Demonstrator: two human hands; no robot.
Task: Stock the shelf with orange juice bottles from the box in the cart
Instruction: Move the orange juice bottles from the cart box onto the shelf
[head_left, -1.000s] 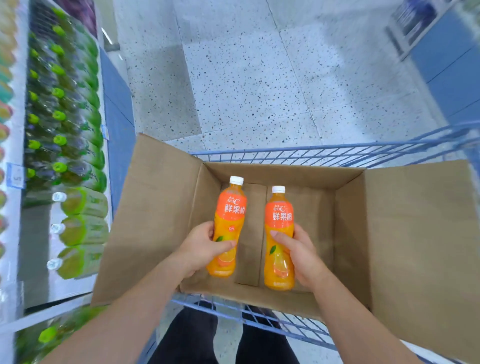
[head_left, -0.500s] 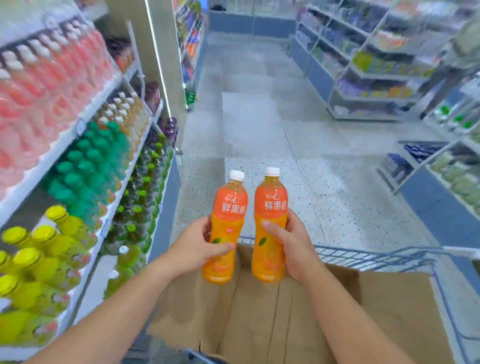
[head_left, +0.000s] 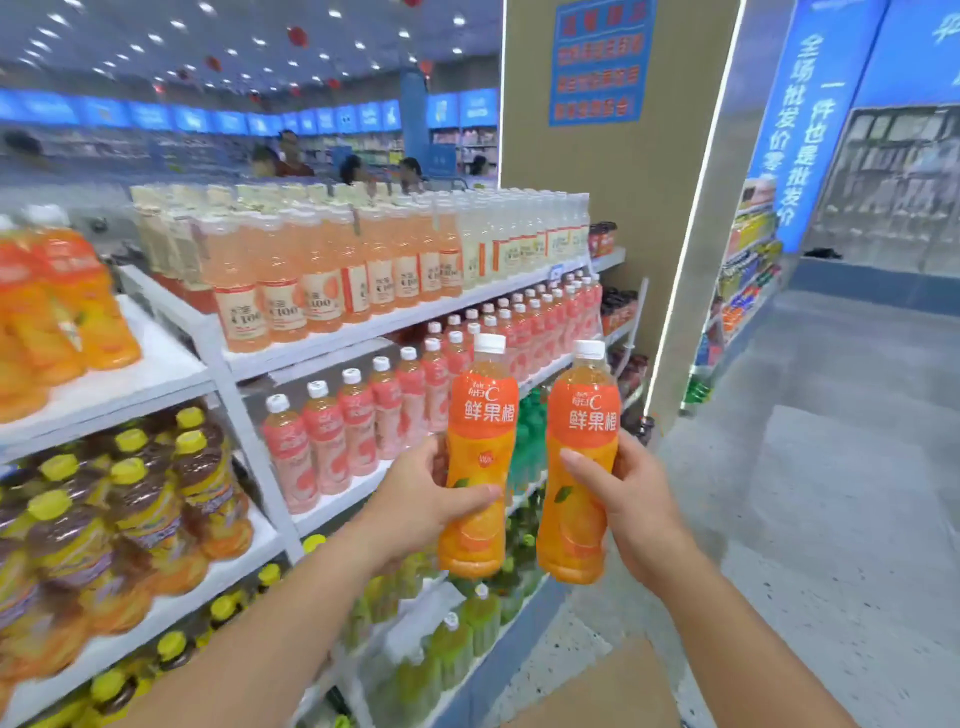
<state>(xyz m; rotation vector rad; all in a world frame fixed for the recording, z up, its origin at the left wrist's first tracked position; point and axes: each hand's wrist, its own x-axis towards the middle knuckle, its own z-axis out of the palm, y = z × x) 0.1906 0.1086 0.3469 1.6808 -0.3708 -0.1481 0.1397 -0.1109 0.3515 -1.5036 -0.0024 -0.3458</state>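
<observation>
This is a supermarket. White shelves (head_left: 171, 366) carry rows of bottled drinks (head_left: 322, 286). A blue poster (head_left: 597, 62) hangs on a pillar (head_left: 587, 208).

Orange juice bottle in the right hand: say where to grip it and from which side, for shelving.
Grip the orange juice bottle at its narrowed waist, below the label, from its right side, as the right hand does. It is upright, cap up; the waist suits curled fingers, and the shelves lie to its left, so that side is free toward them.
</observation>
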